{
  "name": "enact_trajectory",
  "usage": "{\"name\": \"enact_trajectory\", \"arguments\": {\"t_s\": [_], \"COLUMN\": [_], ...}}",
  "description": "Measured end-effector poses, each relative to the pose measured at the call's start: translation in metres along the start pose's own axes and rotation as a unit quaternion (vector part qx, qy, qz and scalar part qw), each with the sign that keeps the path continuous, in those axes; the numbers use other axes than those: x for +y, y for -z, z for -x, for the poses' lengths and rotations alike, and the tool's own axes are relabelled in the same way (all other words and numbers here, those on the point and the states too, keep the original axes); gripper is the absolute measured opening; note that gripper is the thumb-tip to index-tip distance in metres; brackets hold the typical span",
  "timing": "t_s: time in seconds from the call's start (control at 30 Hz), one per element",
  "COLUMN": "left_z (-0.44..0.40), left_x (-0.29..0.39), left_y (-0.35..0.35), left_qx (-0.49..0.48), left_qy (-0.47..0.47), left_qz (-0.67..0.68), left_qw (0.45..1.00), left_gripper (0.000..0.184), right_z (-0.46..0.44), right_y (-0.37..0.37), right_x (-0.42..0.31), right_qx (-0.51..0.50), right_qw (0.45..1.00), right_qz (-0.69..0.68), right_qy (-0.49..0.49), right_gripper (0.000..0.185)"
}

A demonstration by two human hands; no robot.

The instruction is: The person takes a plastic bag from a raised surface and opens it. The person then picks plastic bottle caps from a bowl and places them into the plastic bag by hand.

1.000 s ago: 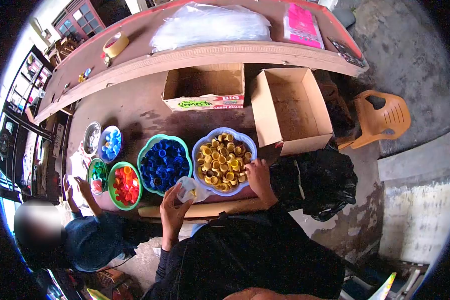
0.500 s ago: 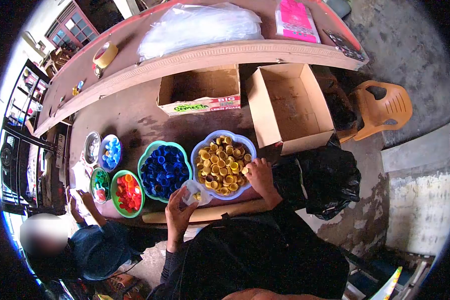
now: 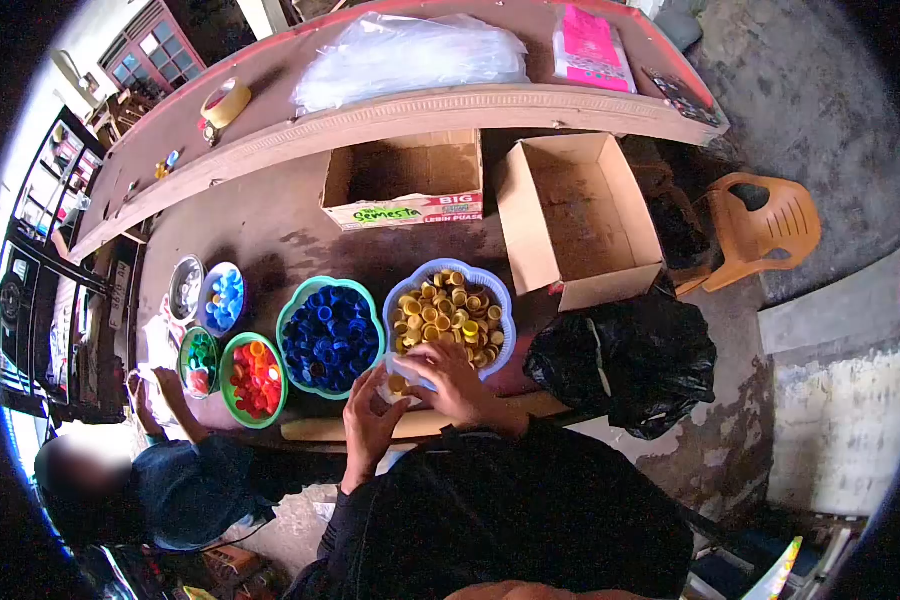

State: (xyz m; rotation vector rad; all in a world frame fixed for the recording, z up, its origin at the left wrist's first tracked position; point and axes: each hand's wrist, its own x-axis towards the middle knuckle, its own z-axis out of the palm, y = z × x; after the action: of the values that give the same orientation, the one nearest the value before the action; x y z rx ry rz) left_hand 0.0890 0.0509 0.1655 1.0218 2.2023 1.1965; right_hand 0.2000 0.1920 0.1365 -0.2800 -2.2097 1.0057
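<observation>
Tabletop (image 3: 270, 235): stained brown
L hand (image 3: 368, 422): grips bag (image 3: 389, 376)
R hand (image 3: 458, 388): @ bag, grip unclear
Risk: slack opening → caps (image 3: 398, 384) prob. spill

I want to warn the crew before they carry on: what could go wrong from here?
The left hand and right hand meet at the small clear bag, close to the table edge, so a dropped yellow cap might roll off. The purple basket sits right beside the teal basket of blue caps; a stray cap could mix colours. The right forearm might also nudge the purple basket.
</observation>
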Motion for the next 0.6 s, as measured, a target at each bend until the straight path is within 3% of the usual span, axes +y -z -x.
{"name": "enact_trajectory", "arguments": {"t_s": [0.07, 0.2, 0.23, 0.27, 0.3, 0.37, 0.4, 0.6], "left_z": [0.002, 0.008, 0.009, 0.009, 0.008, 0.006, 0.006, 0.006], "left_x": [-0.013, -0.007, -0.011, -0.015, -0.018, -0.024, -0.021, -0.026], "left_y": [0.000, 0.010, 0.011, 0.012, 0.011, 0.011, 0.011, 0.009], "left_qx": [0.032, 0.036, 0.038, 0.039, 0.040, 0.045, 0.046, 0.047], "left_qy": [-0.067, -0.033, -0.026, -0.019, -0.020, -0.042, -0.043, -0.042], "left_qz": [-0.006, 0.006, 0.025, 0.043, 0.046, 0.032, 0.033, 0.066], "left_qw": [0.997, 0.999, 0.999, 0.998, 0.998, 0.998, 0.997, 0.996], "left_gripper": [0.060, 0.059, 0.059, 0.058, 0.058, 0.060, 0.060, 0.059], "right_z": [0.000, 0.013, 0.017, 0.031, 0.042, 0.064, 0.066, 0.060], "right_y": [-0.002, 0.010, 0.016, 0.025, 0.026, 0.021, 0.022, 0.017], "right_x": [0.005, 0.058, 0.068, 0.088, 0.104, 0.132, 0.136, 0.137], "right_qx": [0.015, 0.086, 0.119, 0.017, 0.016, -0.060, -0.054, -0.062], "right_qw": [1.000, 0.988, 0.981, 0.948, 0.947, 0.894, 0.905, 0.887], "right_qz": [0.023, 0.046, 0.126, 0.269, 0.272, 0.401, 0.395, 0.438], "right_qy": [-0.006, -0.123, -0.084, -0.171, -0.169, -0.192, -0.148, -0.134], "right_gripper": [0.036, 0.020, 0.019, 0.015, 0.015, 0.011, 0.010, 0.009]}}
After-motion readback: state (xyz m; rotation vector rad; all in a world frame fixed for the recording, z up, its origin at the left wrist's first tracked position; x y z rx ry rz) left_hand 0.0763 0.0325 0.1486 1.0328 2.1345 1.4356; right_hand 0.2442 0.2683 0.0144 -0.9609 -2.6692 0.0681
